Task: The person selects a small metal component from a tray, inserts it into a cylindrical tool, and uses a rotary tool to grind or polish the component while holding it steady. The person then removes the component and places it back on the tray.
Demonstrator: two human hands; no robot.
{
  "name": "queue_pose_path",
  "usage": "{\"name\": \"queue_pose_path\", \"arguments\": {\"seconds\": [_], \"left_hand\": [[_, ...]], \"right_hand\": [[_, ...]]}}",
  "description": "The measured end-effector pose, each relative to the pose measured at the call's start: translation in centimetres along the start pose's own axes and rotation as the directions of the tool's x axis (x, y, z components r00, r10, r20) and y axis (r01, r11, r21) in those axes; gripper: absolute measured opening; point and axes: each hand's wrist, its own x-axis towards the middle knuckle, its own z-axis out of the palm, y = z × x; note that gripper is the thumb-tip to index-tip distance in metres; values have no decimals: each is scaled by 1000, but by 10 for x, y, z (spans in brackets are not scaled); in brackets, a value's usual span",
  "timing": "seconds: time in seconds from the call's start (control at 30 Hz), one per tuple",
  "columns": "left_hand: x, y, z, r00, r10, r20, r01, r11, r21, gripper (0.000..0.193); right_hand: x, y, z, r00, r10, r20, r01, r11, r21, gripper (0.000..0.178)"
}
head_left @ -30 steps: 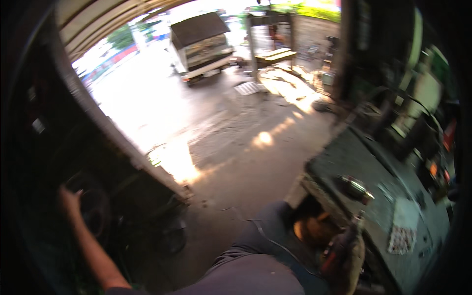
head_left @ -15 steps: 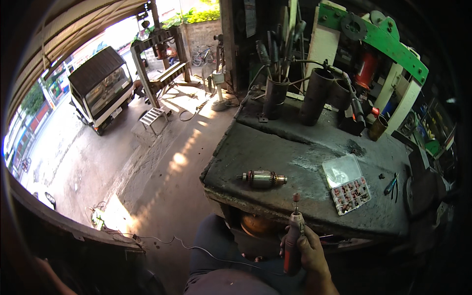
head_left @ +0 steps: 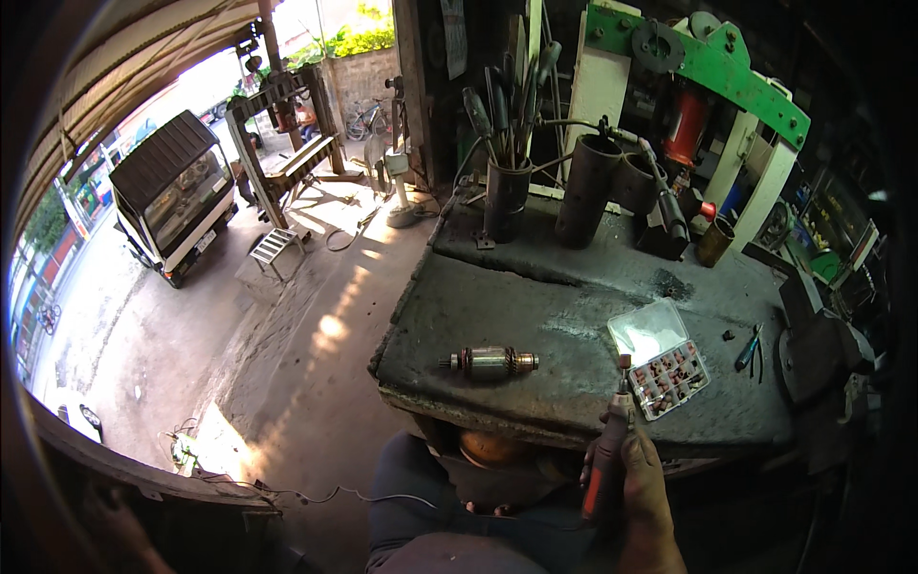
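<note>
We have one rotary tool (head_left: 599, 478) at the near edge of the bench (head_left: 459, 297), our right hand's fingers (head_left: 631, 450) wrapped around it. A careless swing could knock the one open parts box (head_left: 660, 332) near its tip, spilling it. We count one armature (head_left: 494, 363), one pair of pliers (head_left: 751, 352). Our left hand (head_left: 107, 512) is too dim to tell.

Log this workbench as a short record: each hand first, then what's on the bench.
Right hand: gripping red-and-black rotary tool, bit pointing away from the hand
Left hand: in shadow, lower left; grasp unclear
Armature: lying near the workbench front edge
Case: open, small parts in compartments
Pliers: right of the case
Rear: metal cylinder holding handled tools
</note>
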Motion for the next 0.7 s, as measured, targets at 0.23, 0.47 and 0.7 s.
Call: {"name": "queue_pose_path", "arguments": {"seconds": [0.23,0.47,0.7], "left_hand": [[-74,434,-107,915,382,-131,-115,-63,-991,58],[-11,595,-279,459,886,65,58,43,-997,45],[-22,610,-208,481,649,-590,-71,-641,-764,24]], "right_hand": [[-22,-17,19,997,-70,38,72,996,-51,75],[-60,-28,24,1000,13,15,-13,1000,-25,81],[-61,-30,20,979,203,-2,-139,664,-735,51]]}}
